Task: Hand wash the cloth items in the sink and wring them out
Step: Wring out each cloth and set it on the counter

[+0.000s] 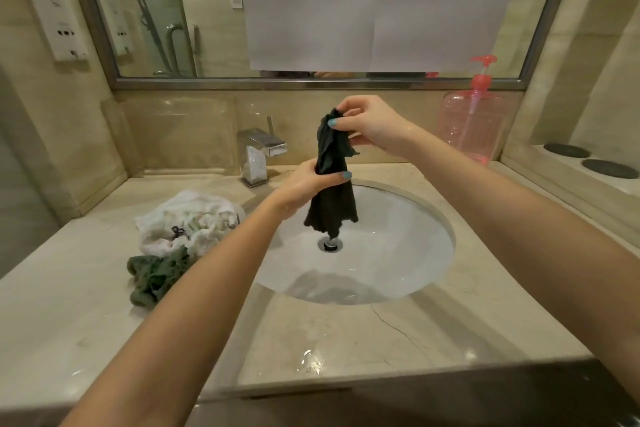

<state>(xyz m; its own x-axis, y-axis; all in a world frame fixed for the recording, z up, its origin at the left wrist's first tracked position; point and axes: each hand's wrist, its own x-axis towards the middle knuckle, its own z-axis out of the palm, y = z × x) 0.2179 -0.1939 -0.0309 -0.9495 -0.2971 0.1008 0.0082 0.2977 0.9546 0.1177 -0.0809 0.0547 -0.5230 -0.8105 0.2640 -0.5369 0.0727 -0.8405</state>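
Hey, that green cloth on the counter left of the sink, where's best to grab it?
Probably pinch the bunched middle of the green cloth from above. It lies crumpled on the counter, its far end touching the white cloth pile, so take the nearer clump.

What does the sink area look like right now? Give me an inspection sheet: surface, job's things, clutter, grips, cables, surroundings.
surface: stone counter, wet spots near the front edge, a crack by the sink.
job's things: dark cloth held upright over the sink, lower end above the drain; white cloths and green cloth heaped on the counter left of the sink.
clutter: pink soap bottle at back right; two dark discs on a tray at right.
grips: left hand wraps the dark cloth's middle; right hand pinches its top.
cables: nothing seen.
surroundings: faucet, no running water seen; mirror with paper taped over it; socket plate on the left wall.
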